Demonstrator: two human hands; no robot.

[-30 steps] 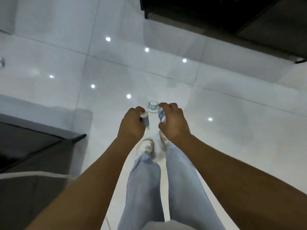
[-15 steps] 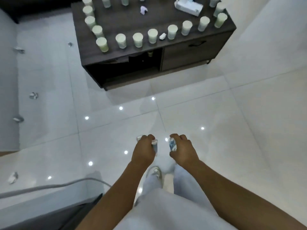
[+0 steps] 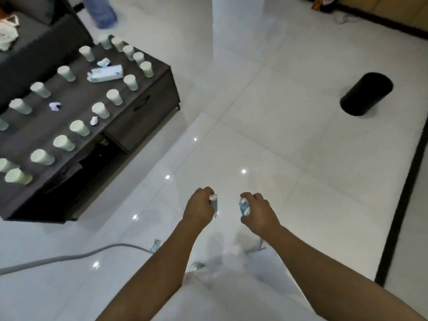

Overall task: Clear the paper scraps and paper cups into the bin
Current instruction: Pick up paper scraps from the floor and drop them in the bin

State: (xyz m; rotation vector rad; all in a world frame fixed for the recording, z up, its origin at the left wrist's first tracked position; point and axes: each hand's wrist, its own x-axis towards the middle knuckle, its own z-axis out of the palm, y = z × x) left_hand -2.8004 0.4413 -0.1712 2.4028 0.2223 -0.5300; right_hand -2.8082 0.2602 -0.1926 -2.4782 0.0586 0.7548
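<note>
The floor (image 3: 289, 147) is glossy pale tile, mirroring ceiling lights as bright dots. The table (image 3: 139, 112) looks like dark matt wood with visible grain. The cups (image 3: 62, 142) on it are matt pale paper; the scraps (image 3: 55, 106) are crumpled paper. The bin (image 3: 366, 93) is matt black, its material unclear.

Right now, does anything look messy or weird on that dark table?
Yes. Many paper cups stand in rows around the dark table, with crumpled paper scraps and a flattened carton among them. Another scrap lies on the floor beside a grey cable.
</note>
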